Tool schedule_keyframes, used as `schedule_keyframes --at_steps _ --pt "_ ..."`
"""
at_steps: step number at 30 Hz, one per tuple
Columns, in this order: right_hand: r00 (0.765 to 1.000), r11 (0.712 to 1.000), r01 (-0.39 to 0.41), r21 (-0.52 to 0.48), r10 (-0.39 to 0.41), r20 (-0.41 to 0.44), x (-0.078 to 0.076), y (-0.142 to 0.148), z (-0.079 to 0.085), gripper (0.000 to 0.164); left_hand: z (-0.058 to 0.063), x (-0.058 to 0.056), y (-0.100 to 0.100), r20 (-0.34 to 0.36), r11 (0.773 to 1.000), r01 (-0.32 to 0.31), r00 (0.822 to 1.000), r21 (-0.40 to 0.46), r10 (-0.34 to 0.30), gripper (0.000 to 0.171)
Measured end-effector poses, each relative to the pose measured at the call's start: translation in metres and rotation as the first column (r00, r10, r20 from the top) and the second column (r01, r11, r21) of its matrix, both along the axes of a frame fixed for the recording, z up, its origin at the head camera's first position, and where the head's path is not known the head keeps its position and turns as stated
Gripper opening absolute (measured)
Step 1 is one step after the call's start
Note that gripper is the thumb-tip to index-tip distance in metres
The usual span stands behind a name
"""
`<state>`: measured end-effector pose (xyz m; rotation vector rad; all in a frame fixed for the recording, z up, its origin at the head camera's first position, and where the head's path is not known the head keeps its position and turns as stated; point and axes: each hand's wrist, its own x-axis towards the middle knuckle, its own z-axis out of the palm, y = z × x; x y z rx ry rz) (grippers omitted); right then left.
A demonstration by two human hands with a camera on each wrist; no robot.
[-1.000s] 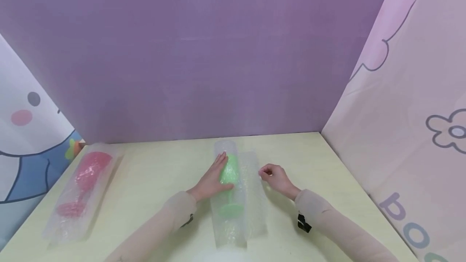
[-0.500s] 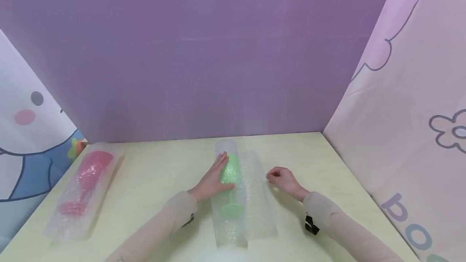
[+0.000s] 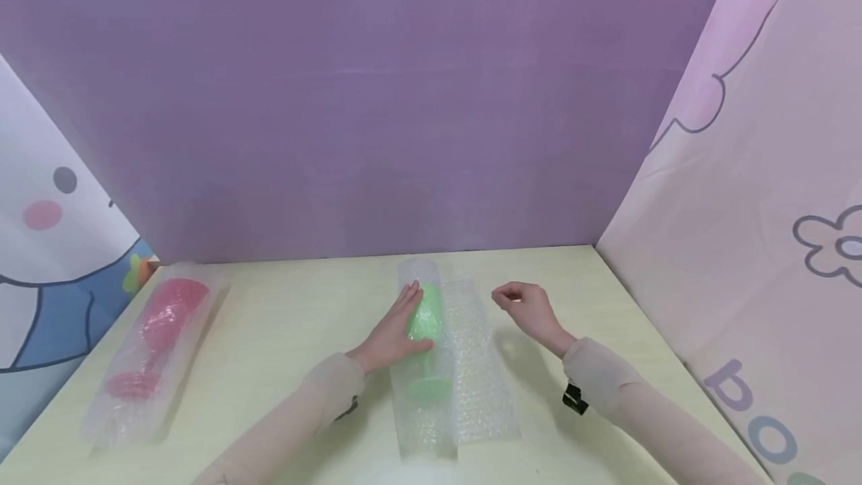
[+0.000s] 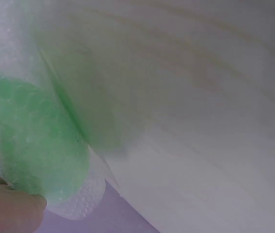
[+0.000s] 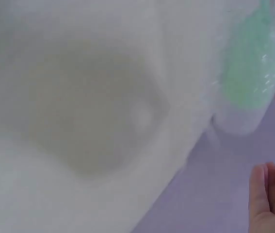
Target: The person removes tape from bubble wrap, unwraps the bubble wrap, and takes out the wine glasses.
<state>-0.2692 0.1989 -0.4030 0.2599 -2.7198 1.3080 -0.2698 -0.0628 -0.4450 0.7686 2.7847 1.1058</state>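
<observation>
A green goblet (image 3: 427, 318) lies on the table inside bubble wrap, its bowl toward the back. My left hand (image 3: 393, 331) rests on the wrapped bowl, fingers fairly straight and thumb apart; in the left wrist view the green bowl (image 4: 35, 138) fills the left side beside a digit (image 4: 16, 208). A loose flap of bubble wrap (image 3: 480, 373) spreads flat to the goblet's right. Above the table, right of this flap, my right hand (image 3: 532, 311) is raised with its fingers curled and fingertips gathered. Nothing can be made out between them in the right wrist view.
A pink goblet (image 3: 168, 313) wrapped in bubble wrap lies at the table's left. A purple panel (image 3: 377, 111) stands behind the pale table (image 3: 289, 305), with printed panels at both sides.
The bubble wrap flap has spread farther right and now lies flat. My right hand has moved right from its edge and then up off the table. The left hand has stayed in place.
</observation>
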Motion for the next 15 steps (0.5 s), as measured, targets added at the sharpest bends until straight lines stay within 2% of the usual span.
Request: schedule_keyframes --at_steps 4,8,12,15 --pt "0.993 0.992 -0.119 0.050 0.117 0.028 0.003 -0.020 0.002 0.019 -0.003 -0.002 0.001 0.011 1.000 0.008 1.000 0.010 -0.008 0.095" --pt "0.973 0.964 -0.221 0.149 0.209 0.094 0.003 -0.039 -0.009 0.025 -0.004 -0.003 0.000 0.011 1.000 0.005 1.000 -0.004 -0.005 0.095" --pt "0.963 0.923 -0.269 0.274 0.250 0.101 0.000 -0.048 -0.027 0.026 -0.001 0.000 -0.002 0.014 1.000 -0.007 1.000 -0.020 0.008 0.094" --pt "0.959 0.903 -0.285 0.321 0.266 0.101 -0.003 -0.049 -0.039 0.029 0.000 0.000 -0.002 0.011 1.000 -0.011 1.000 -0.023 0.011 0.095"
